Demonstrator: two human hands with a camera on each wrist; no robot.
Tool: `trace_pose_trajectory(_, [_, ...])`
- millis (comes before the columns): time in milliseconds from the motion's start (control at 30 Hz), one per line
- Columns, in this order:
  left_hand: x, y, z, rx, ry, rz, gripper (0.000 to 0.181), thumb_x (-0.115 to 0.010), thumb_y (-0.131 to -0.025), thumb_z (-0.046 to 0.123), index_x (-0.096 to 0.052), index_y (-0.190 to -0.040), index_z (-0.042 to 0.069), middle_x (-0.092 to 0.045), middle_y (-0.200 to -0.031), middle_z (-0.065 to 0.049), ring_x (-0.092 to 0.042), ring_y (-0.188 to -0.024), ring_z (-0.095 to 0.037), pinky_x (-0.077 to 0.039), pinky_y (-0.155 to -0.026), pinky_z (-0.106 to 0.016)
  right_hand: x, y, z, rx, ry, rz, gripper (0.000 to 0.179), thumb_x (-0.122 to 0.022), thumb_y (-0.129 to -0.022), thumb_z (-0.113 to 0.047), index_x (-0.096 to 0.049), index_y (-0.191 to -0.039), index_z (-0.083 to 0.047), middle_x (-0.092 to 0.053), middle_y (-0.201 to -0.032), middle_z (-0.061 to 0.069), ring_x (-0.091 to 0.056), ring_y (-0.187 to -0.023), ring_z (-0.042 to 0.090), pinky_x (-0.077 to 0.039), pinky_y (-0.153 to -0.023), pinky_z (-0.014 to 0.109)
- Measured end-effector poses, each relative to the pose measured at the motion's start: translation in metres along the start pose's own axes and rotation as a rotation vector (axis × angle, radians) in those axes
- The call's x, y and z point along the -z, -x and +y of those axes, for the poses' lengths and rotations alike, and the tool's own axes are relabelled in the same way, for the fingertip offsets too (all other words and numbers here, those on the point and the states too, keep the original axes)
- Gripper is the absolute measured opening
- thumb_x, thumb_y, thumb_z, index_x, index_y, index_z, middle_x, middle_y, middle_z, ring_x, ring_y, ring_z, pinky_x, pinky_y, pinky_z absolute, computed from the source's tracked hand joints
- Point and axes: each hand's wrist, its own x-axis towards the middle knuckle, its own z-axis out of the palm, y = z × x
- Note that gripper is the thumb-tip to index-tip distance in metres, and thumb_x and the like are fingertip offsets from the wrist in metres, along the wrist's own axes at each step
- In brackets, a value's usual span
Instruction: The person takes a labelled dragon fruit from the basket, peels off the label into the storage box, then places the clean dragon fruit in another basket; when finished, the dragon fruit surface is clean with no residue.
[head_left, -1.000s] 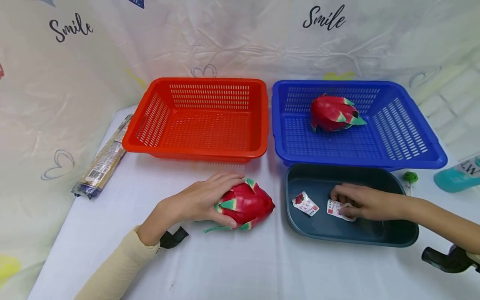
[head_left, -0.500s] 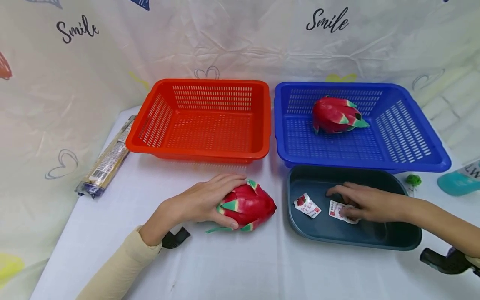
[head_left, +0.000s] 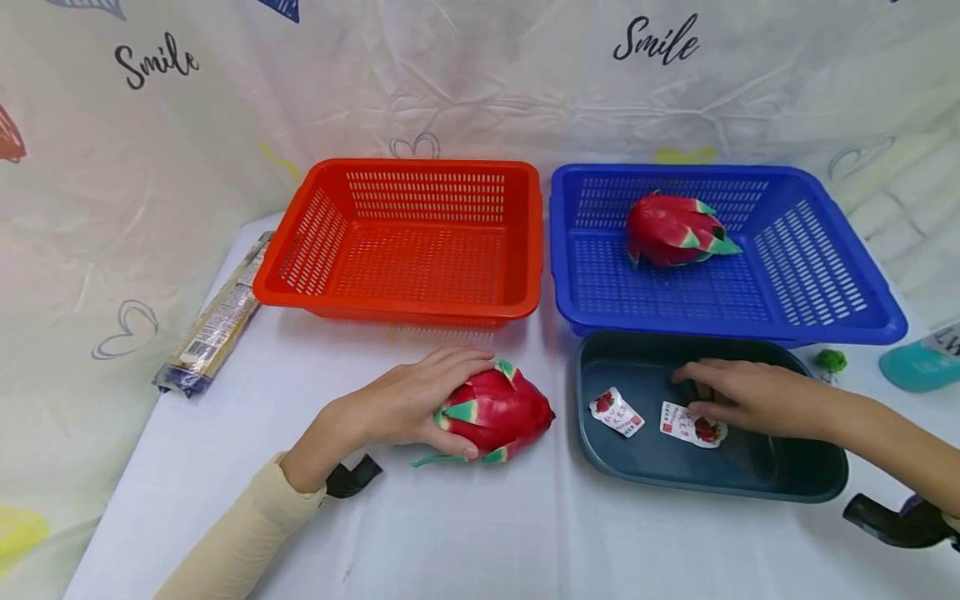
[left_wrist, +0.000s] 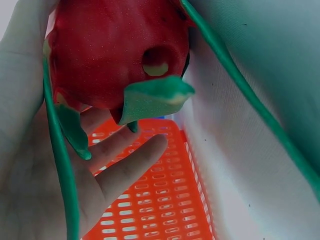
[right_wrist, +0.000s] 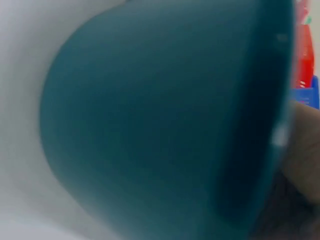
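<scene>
A red dragon fruit [head_left: 498, 412] with green-tipped scales lies on the white table, left of the dark tray. My left hand [head_left: 408, 408] grips it, thumb on the near side and fingers over the far side. In the left wrist view the fruit [left_wrist: 115, 50] shows a round hole at its end. Over the dark teal tray [head_left: 675, 479] hovers my right hand [head_left: 757, 398], fingers loosely bent and holding nothing. Beneath its fingertips lies a small white packet [head_left: 682, 422] with a red fruit picture. A similar packet [head_left: 617, 412] lies to its left in the tray.
Behind stand a red basket [head_left: 397, 312] and a blue basket [head_left: 720, 327] with another dragon fruit [head_left: 675, 232] inside. A long plastic-wrapped package [head_left: 213, 325] lies at left. At right are a green-topped small item [head_left: 831, 360] and a teal bottle [head_left: 918, 367].
My right hand has drawn back to the right off the packet, whose fruit picture now shows. My left hand keeps its hold on the dragon fruit. The head view has shifted slightly.
</scene>
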Motion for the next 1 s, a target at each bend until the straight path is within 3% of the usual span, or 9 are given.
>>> trace_pose_trajectory(100, [0.0, -0.001, 0.0, 0.002, -0.005, 0.0, 0.101, -0.077, -0.07, 0.061, -0.029, -0.151, 0.025, -0.036, -0.151, 0.011, -0.031, -0.138, -0.005, -0.054, -0.09, -0.026, 0.003, 0.002, 0.001, 0.028, -0.064, -0.011, 0.031, -0.068, -0.09, -0.022, -0.062, -0.117, -0.008, -0.051, -0.079, -0.019, -0.044, -0.068, -0.01, -0.044, -0.056, 0.014])
trace_pose_trajectory(233, [0.0, -0.001, 0.0, -0.002, -0.023, 0.003, 0.1, -0.076, -0.07, 0.062, -0.029, -0.151, 0.024, -0.036, -0.15, 0.011, -0.031, -0.137, -0.005, -0.054, -0.09, -0.026, 0.008, 0.005, -0.001, 0.047, -0.068, -0.041, 0.032, -0.067, -0.091, -0.026, -0.062, -0.118, -0.01, -0.065, -0.097, -0.013, -0.058, -0.078, -0.005, -0.054, -0.068, 0.016])
trace_pose_trajectory(400, [-0.001, -0.002, 0.0, -0.004, -0.029, 0.006, 0.101, -0.076, -0.07, 0.062, -0.029, -0.151, 0.025, -0.037, -0.15, 0.011, -0.031, -0.136, -0.004, -0.054, -0.09, -0.026, 0.018, 0.011, -0.002, 0.074, -0.059, 0.003, 0.032, -0.069, -0.089, -0.023, -0.061, -0.119, -0.012, -0.066, -0.098, -0.015, -0.061, -0.083, -0.004, -0.055, -0.069, 0.016])
trace_pose_trajectory(533, [-0.002, -0.002, 0.0, -0.009, -0.026, 0.007, 0.101, -0.076, -0.07, 0.062, -0.029, -0.151, 0.024, -0.037, -0.149, 0.011, -0.032, -0.135, -0.004, -0.054, -0.089, -0.025, 0.033, 0.02, -0.003, 0.003, 0.002, 0.1, 0.037, -0.075, -0.084, -0.019, -0.062, -0.118, -0.012, -0.061, -0.091, -0.022, -0.056, -0.078, -0.009, -0.053, -0.065, 0.016])
trace_pose_trajectory(633, [-0.003, -0.003, 0.0, -0.011, -0.026, 0.004, 0.101, -0.076, -0.07, 0.063, -0.029, -0.151, 0.024, -0.038, -0.149, 0.01, -0.032, -0.135, -0.004, -0.054, -0.089, -0.025, 0.048, 0.031, -0.005, -0.109, 0.051, 0.24, 0.041, -0.079, -0.079, -0.013, -0.063, -0.116, -0.012, -0.064, -0.089, -0.015, -0.053, -0.075, -0.011, -0.052, -0.061, 0.014])
trace_pose_trajectory(700, [-0.003, -0.002, 0.0, -0.011, -0.03, 0.006, 0.101, -0.075, -0.07, 0.064, -0.028, -0.151, 0.025, -0.037, -0.149, 0.011, -0.032, -0.135, -0.004, -0.053, -0.09, -0.026, 0.057, 0.037, -0.004, -0.177, 0.058, 0.347, 0.045, -0.08, -0.077, -0.01, -0.062, -0.118, -0.009, -0.068, -0.091, -0.003, -0.052, -0.075, -0.013, -0.049, -0.06, 0.011])
trace_pose_trajectory(800, [-0.003, -0.002, 0.0, -0.014, -0.037, 0.016, 0.102, -0.075, -0.069, 0.065, -0.028, -0.151, 0.026, -0.037, -0.149, 0.011, -0.032, -0.135, -0.004, -0.053, -0.091, -0.027, 0.066, 0.042, -0.003, -0.291, 0.041, 0.46, 0.051, -0.08, -0.077, -0.007, -0.057, -0.123, -0.002, -0.068, -0.098, 0.016, -0.063, -0.078, 0.008, -0.043, -0.059, 0.005])
trace_pose_trajectory(900, [-0.003, -0.001, 0.0, -0.019, -0.038, 0.024, 0.102, -0.075, -0.069, 0.066, -0.028, -0.15, 0.026, -0.036, -0.149, 0.011, -0.032, -0.136, -0.004, -0.054, -0.091, -0.027, 0.068, 0.043, 0.0, -0.372, 0.005, 0.499, 0.058, -0.078, -0.079, -0.008, -0.05, -0.128, 0.003, -0.062, -0.107, 0.028, -0.061, -0.086, 0.038, -0.038, -0.056, 0.003])
trace_pose_trajectory(1000, [-0.003, -0.001, 0.0, -0.017, -0.035, 0.025, 0.102, -0.074, -0.069, 0.067, -0.028, -0.15, 0.026, -0.036, -0.149, 0.012, -0.032, -0.136, -0.004, -0.054, -0.09, -0.027, 0.067, 0.044, 0.003, -0.412, -0.023, 0.493, 0.061, -0.075, -0.081, -0.009, -0.045, -0.132, 0.005, -0.058, -0.111, 0.032, -0.056, -0.091, 0.051, -0.052, -0.053, 0.019])
